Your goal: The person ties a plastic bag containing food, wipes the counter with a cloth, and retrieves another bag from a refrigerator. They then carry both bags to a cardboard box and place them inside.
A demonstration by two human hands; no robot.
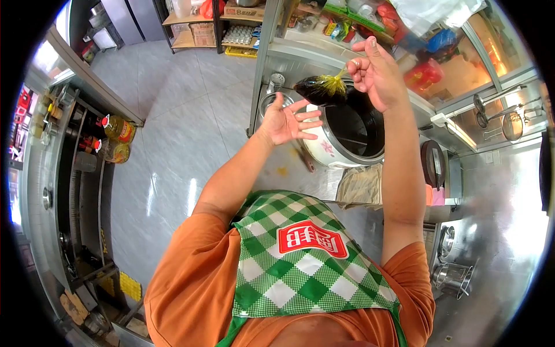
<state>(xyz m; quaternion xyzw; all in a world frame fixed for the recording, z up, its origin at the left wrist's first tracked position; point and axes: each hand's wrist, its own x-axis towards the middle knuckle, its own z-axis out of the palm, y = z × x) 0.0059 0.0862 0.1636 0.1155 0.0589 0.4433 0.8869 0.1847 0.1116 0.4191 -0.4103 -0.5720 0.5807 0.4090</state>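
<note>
A clear plastic bag of dark liquid (pixel 321 89), its top gathered and yellowish, hangs sideways above the rim of a white pot with a flower print (pixel 325 144). My right hand (pixel 376 72) pinches the thin top end of the bag, index finger raised. Just left of and below the bag, my left hand (pixel 286 120) is spread with its palm up and holds nothing. Dark liquid (pixel 354 126) shows inside the pot. Whether the left fingertips touch the bag is hard to tell.
A folded cloth (pixel 361 186) lies in front of the pot. Steel canisters stand behind my left hand. Oil bottles (pixel 119 128) stand on the left. Strainers (pixel 512 125) hang on the right wall. A glass cabinet frame (pixel 457 104) rises behind the pot. Egg trays (pixel 240 36) sit on a far shelf.
</note>
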